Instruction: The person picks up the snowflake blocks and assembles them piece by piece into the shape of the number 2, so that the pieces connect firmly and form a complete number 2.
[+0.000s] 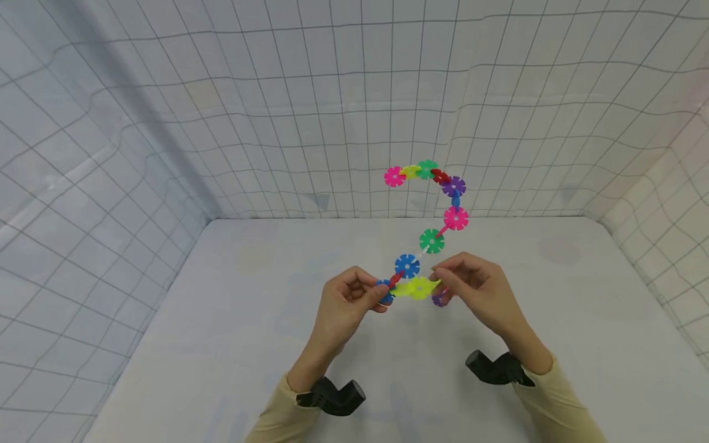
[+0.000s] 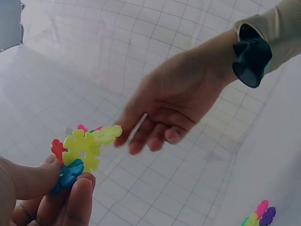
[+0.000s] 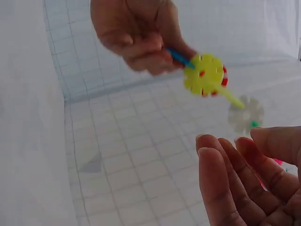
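Note:
My left hand [image 1: 346, 298] pinches a blue notched disc [image 2: 68, 175] between thumb and fingers. A red disc [image 2: 58, 149] and yellow discs [image 1: 419, 288] join on close by. From there a chain of colourful interlocking discs runs away from me, through a blue disc [image 1: 407, 266], a green disc [image 1: 431, 241] and a pink disc [image 1: 456, 218], then curls left to a pink end disc [image 1: 394, 176]. My right hand [image 1: 473, 286] is beside the yellow discs, fingers loosely bent; its wrist view shows nothing held. A purple disc [image 1: 439, 299] is partly hidden by that hand.
A white table [image 1: 232, 344] lies under both hands. White sheeting with a dark grid [image 1: 310, 111] rises behind it and on both sides. Black wrist cameras [image 1: 335, 397] are strapped to both forearms.

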A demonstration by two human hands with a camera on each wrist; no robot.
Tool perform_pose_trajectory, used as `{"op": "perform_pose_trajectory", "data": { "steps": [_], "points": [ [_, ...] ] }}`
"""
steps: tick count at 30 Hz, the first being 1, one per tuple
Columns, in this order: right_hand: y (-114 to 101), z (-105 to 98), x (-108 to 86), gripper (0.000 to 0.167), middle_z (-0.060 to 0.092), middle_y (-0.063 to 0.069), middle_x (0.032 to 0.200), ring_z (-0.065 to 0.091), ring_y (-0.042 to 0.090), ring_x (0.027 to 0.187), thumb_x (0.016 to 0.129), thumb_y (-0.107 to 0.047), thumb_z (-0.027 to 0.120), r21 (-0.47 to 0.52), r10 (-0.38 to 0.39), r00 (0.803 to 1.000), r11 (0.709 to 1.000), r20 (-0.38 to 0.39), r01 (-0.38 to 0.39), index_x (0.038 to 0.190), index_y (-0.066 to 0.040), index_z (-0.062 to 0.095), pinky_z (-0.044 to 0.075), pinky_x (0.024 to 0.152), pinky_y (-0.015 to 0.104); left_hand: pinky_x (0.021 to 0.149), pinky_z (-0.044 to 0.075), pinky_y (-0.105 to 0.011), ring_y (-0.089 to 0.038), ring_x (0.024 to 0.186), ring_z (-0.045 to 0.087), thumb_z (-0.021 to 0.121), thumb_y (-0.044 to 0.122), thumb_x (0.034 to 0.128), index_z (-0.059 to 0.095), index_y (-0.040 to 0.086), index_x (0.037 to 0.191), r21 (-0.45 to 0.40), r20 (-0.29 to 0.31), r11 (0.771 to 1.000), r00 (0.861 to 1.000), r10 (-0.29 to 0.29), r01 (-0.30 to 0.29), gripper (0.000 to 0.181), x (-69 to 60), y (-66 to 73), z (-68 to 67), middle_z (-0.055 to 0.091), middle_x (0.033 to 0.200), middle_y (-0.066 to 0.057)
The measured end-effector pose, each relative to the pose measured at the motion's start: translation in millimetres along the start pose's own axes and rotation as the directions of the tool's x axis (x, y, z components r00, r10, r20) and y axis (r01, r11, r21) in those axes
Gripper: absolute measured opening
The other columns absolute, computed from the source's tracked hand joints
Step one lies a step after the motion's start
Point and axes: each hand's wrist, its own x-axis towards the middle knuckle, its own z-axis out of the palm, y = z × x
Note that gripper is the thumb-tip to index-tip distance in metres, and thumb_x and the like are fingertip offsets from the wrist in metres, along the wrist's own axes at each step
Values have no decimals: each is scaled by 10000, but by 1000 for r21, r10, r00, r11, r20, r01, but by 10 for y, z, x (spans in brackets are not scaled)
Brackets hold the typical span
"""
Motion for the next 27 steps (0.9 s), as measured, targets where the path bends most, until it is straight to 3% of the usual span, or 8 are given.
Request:
{"op": "perform_pose_trajectory", "data": {
  "steps": [3,5,8,11,14,16,19,27],
  "points": [
    [209,-124,60,120,677,108,886,656,271,716,932,-108,616,-99,118,993,988,2,-117,1006,-25,661,551,627,338,645,563,-378,-237,706,677,655,-6,875,573,-95,903,2,-19,1000,1000,13,-12,124,9,19,-40,659,820,-218],
    [364,-176,83,142,674,77,872,642,252,722,925,-167,636,-238,202,979,953,28,-190,997,-51,675,541,609,332,640,563,-370,-254,711,676,657,-6,873,574,-95,901,8,-29,1000,999,15,-15,125,11,23,-66,662,819,-215],
    [561,-197,87,158,652,23,858,597,210,718,896,-217,669,-470,334,939,844,85,-258,960,-73,681,506,585,318,635,563,-365,-262,710,674,660,-12,868,577,-92,894,10,-37,1000,999,11,-11,119,11,37,-91,663,817,-209],
    [710,-176,79,200,618,0,825,546,173,708,841,-246,724,-640,432,895,721,113,-267,896,-67,653,467,585,319,628,562,-362,-240,699,674,660,-12,868,582,-84,886,7,-42,1000,999,14,-14,107,10,65,-101,662,815,-208],
    [805,-141,69,283,587,14,793,527,182,701,788,-263,775,-709,483,869,650,111,-271,862,-45,611,471,621,348,622,562,-355,-236,694,673,658,-8,871,583,-80,883,-1,-42,1000,999,19,-19,105,1,96,-109,664,812,-206],
    [847,-121,62,321,575,33,785,527,197,705,765,-252,796,-720,492,864,636,103,-276,869,-23,597,482,648,367,620,561,-348,-242,694,673,658,-3,873,581,-86,886,-4,-44,1000,999,22,-22,113,-8,116,-116,668,809,-196],
    [882,-99,54,338,577,49,798,538,207,719,753,-235,804,-715,492,866,638,93,-285,883,-3,596,489,668,382,620,560,-338,-240,696,672,657,6,877,574,-98,896,-11,-45,1000,999,25,-26,135,-22,147,-131,675,805,-164],
    [946,-84,54,259,574,43,794,523,194,716,754,-150,792,-644,485,867,699,110,-310,886,-7,621,475,635,350,611,558,-317,-207,686,671,644,-7,881,557,-119,904,-28,-42,998,998,53,-54,144,-38,204,-165,680,795,-114]
  ]
}}
